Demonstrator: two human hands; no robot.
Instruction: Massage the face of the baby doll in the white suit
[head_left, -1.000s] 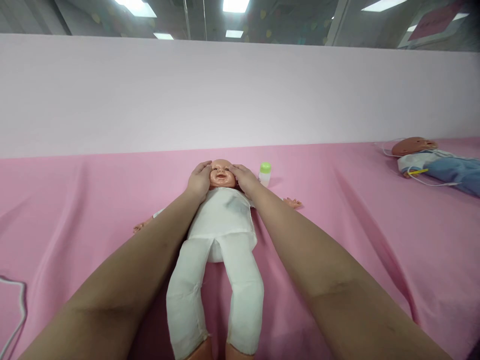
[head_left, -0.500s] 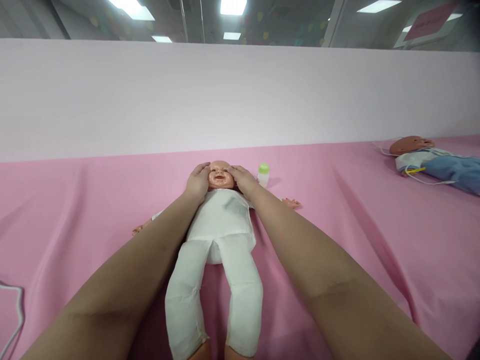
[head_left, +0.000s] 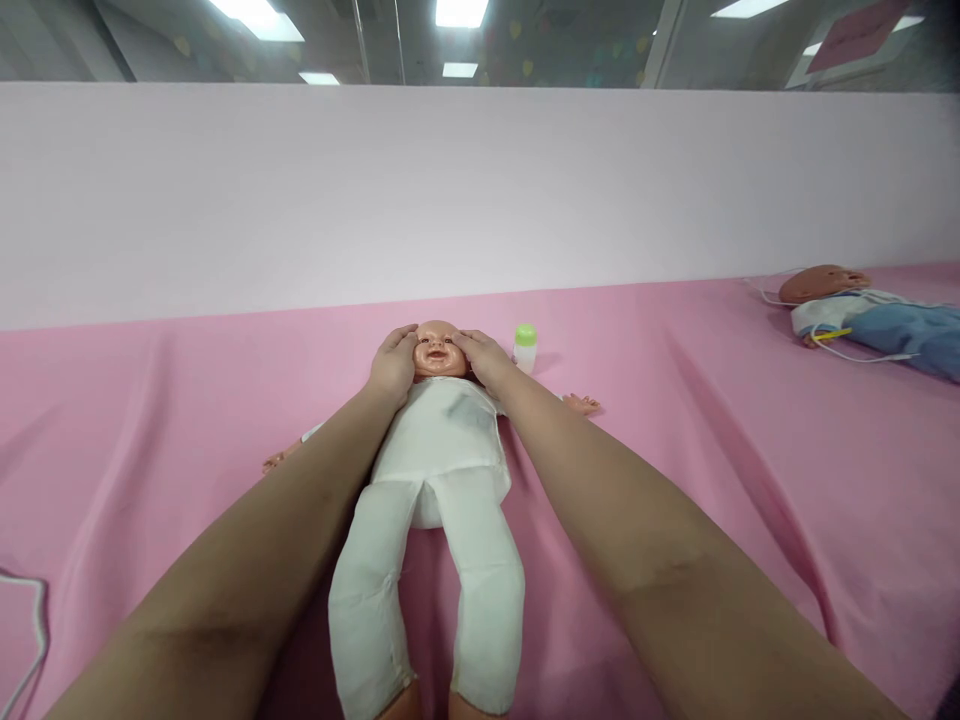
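Observation:
A baby doll (head_left: 442, 435) with a white cloth body lies on its back, its legs toward me and its head at the far end. My left hand (head_left: 393, 366) cups the left side of the doll's head, fingers pointing away along it. On the opposite side my right hand (head_left: 484, 360) presses against the head, its fingertips beside the doll's eye. The doll's face shows between both hands, while its ears are covered. Its arms stretch outward, partly hidden behind my forearms. Close to my right wrist stands a small white bottle with a green cap (head_left: 526, 348).
Pink cloth (head_left: 660, 420) covers the table. A second doll (head_left: 885, 320) in blue and white clothing lies at the far right, with thin white tubing and a yellow piece. A white cord (head_left: 39, 625) lies at the lower left. Behind rises a white partition (head_left: 480, 190) below glass.
My view has shifted very slightly. Both hands stay in place on the sides of the doll's head.

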